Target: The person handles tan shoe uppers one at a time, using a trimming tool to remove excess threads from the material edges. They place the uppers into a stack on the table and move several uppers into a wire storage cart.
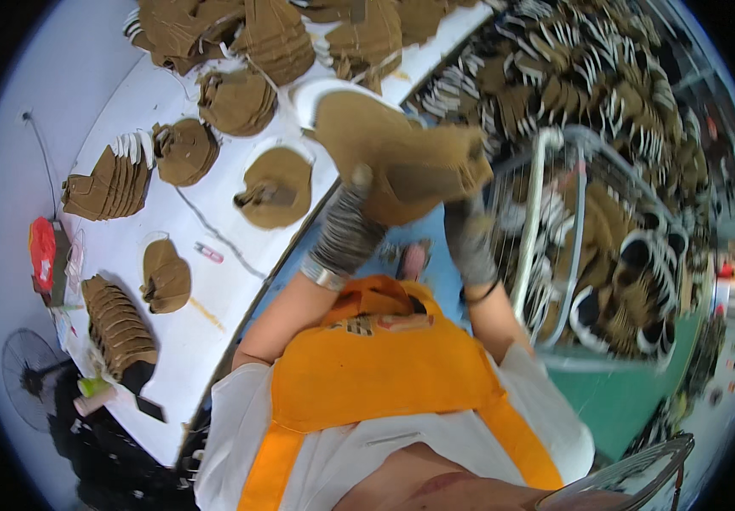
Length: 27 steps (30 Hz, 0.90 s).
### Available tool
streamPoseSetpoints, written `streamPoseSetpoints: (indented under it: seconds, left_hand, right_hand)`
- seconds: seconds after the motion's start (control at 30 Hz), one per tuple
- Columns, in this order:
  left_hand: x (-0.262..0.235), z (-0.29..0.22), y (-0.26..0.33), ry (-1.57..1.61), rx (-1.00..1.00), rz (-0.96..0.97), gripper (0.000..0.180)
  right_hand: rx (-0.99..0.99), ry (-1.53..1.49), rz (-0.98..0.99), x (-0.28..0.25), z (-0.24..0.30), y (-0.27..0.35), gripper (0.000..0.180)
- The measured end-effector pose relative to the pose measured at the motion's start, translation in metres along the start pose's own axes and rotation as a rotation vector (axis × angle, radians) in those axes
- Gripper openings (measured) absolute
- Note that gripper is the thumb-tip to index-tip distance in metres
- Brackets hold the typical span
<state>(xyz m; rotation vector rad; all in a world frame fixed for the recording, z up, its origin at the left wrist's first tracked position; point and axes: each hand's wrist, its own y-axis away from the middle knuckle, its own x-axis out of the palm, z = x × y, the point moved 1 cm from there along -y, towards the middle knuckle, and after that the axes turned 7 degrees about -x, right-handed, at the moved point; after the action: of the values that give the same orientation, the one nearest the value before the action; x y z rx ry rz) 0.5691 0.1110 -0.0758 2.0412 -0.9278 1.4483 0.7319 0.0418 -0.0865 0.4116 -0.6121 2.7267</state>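
A brown, soft-looking shoe upper (359, 128) with a white edge at its far end is held up over the table's edge. My left hand (352, 226), in a grey knitted glove, grips its near left side, thumb on top. My right hand (470, 243), gloved the same way, is at the upper's right end. Motion blurs that hand and the upper hides its fingertips, so its grip cannot be made out. Left of my left hand, a single brown upper (287, 183) with a pale rim lies on the white table (240, 294).
Stacks of brown uppers (120, 328) line the table, beside a small pink-handled tool (208, 252). On my right stands a wire cart (528, 247) holding more uppers, with a large heap (555, 85) beyond it. A fan (31, 375) stands at the far left.
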Motion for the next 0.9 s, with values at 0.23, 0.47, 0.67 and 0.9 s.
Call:
streamPoseSetpoints:
  seconds: [0.23, 0.47, 0.67, 0.9]
  left_hand:
    - [0.055, 0.104, -0.132, -0.284, -0.18, -0.036, 0.077]
    - [0.055, 0.106, -0.193, -0.57, -0.209, -0.057, 0.073]
    - [0.027, 0.064, -0.201, -0.61, -0.322, -0.006, 0.047]
    - [-0.01, -0.019, -0.237, -0.658, -0.188, -0.147, 0.042]
  right_hand:
    - [0.296, 0.122, -0.135, -0.176, 0.014, -0.038, 0.093]
    - [0.422, -0.26, -0.292, -0.193, 0.003, -0.127, 0.081]
    - [0.468, -0.544, -0.424, -0.215, -0.018, -0.237, 0.077]
    - [0.26, 0.766, -0.018, -0.216, -0.033, -0.34, 0.085]
